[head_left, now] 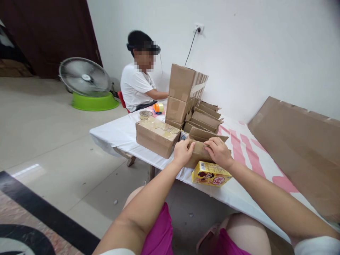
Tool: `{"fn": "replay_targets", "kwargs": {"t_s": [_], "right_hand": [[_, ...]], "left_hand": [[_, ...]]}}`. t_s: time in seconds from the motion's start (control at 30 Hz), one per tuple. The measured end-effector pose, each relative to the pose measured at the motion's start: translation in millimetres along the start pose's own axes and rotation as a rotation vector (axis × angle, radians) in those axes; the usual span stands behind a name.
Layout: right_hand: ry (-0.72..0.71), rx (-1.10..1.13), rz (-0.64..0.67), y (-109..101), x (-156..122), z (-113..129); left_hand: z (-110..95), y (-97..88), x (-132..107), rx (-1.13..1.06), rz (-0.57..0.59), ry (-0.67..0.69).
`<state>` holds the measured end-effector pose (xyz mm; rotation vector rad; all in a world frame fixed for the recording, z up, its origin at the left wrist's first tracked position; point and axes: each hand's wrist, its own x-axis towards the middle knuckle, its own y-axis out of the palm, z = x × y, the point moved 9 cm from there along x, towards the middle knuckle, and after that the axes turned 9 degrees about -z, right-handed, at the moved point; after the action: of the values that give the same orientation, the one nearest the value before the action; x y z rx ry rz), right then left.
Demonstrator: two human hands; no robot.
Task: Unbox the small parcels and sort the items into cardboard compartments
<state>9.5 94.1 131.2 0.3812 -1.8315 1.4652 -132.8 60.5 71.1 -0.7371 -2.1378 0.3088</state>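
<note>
A small brown cardboard box (198, 153) lies at the table's near edge, its top turned up between my hands. At its left end my left hand (183, 152) is closed, thumb and curled fingers against the cardboard. My right hand (219, 152) pinches at the box's right upper edge, fingers bent together; whether tape is between the fingertips is too small to tell. Just in front of the box sits a yellow printed carton (211, 174). Left of my hands stands a larger taped cardboard box (158, 136).
Stacked cardboard boxes (180, 95) and several open boxes (207, 118) stand behind. A tape roll (146, 114) and an orange tape dispenser (158, 108) lie farther back. Another person (138, 85) sits at the far side. A large cardboard sheet (300, 148) leans right; a fan (85, 78) stands left.
</note>
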Motion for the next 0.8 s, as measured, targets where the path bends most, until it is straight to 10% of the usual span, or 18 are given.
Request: {"fn": "replay_targets", "kwargs": {"t_s": [0.53, 0.8], "right_hand": [[0.393, 0.259, -0.072, -0.1, 17.3, -62.7], [-0.034, 0.081, 0.024, -15.3, -4.1, -1.5]], "left_hand": [[-1.4, 2.0, -1.0, -0.056, 0.026, 0.026], [-2.3, 2.8, -0.1, -0.052, 0.025, 0.028]]}}
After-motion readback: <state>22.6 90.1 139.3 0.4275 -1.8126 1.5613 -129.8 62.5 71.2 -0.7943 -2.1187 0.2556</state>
